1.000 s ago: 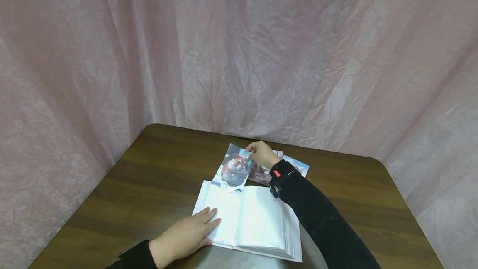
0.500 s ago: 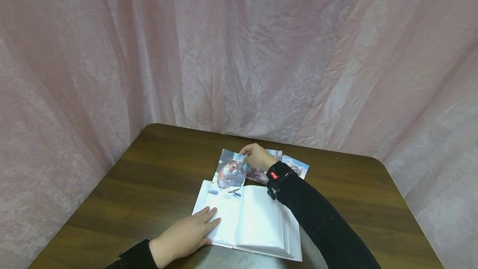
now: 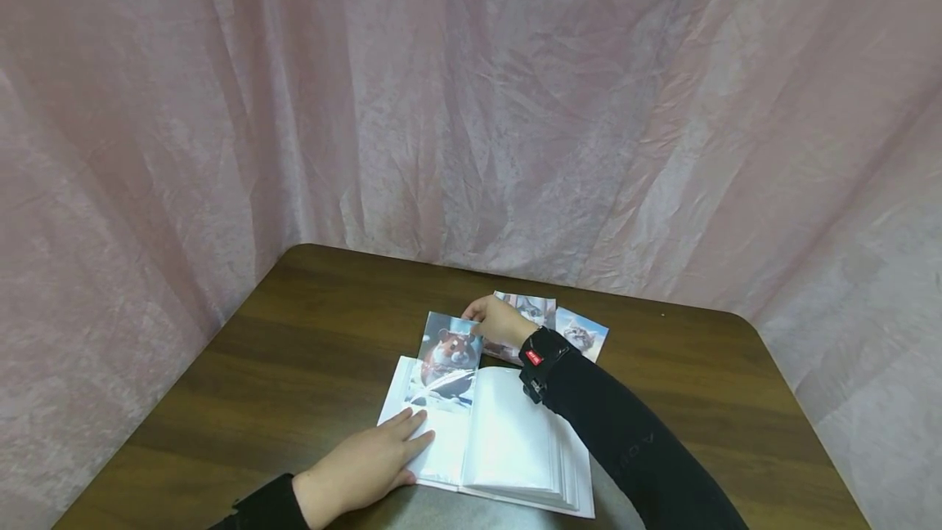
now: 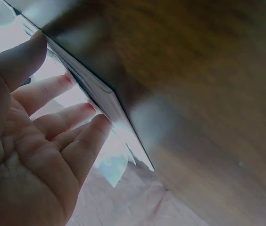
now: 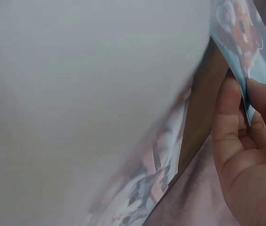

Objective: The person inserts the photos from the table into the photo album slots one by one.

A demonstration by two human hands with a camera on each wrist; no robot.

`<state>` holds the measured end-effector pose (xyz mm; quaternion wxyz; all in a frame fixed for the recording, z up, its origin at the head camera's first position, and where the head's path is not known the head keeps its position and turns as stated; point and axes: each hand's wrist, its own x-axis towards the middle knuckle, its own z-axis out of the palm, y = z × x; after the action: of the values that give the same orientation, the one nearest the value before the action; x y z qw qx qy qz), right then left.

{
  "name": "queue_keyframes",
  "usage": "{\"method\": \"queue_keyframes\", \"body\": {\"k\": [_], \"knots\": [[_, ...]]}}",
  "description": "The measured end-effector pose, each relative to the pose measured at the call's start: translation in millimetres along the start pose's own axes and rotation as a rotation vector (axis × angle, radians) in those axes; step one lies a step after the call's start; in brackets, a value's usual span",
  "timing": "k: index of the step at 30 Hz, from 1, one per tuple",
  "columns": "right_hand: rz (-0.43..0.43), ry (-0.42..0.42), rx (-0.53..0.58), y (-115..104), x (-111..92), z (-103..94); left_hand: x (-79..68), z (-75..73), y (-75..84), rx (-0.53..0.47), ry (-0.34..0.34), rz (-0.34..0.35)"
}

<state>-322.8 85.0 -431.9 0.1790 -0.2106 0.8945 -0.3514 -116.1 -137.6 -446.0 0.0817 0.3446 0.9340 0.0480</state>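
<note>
An open photo album [image 3: 515, 432] with white pages lies at the table's front. A hamster photo [image 3: 444, 343] is partly inside the clear pocket of its left page, the upper part sticking out past the page's far edge. My right hand [image 3: 500, 321] pinches that photo's upper right corner between thumb and fingers; the right wrist view shows this grip on the photo [image 5: 246, 42] closely. With fingers spread and fairly straight, my left hand [image 3: 368, 460] rests on the left page's lower left edge. In the left wrist view its fingertips [image 4: 88, 109] touch the album.
Behind the album lie two more photos, a pinkish one [image 3: 533, 307] partly under my right hand and a bluish one [image 3: 581, 332] to its right. The brown wooden table [image 3: 243, 399] ends at a pink curtain [image 3: 471, 105].
My right hand has moved left and toward me, and the hamster photo has slid deeper into the page pocket and straightened. The left hand has stayed in place on the album.
</note>
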Motion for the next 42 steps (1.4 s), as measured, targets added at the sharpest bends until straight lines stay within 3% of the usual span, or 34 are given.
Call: {"method": "queue_keyframes", "body": {"k": [9,17,28,37,42], "knots": [[0.002,-0.035,0.002,-1,-2,8.2,0.1,4.2,0.6,0.008,0.031,-0.004],[0.008,-0.070,0.079,0,-4,18.8,-0.3,5.7,0.5,-0.017,0.026,-0.030],[0.010,-0.091,0.020,-3,-8,23.1,-0.3,1.1,1.6,-0.039,0.029,-0.030],[-0.014,-0.136,-0.017,-7,-11,25.9,0.8,3.9,-1.5,-0.008,0.097,0.017],[-0.057,-0.134,-0.120,-8,-11,26.9,0.8,3.4,-1.1,-0.005,0.099,0.023]]}}
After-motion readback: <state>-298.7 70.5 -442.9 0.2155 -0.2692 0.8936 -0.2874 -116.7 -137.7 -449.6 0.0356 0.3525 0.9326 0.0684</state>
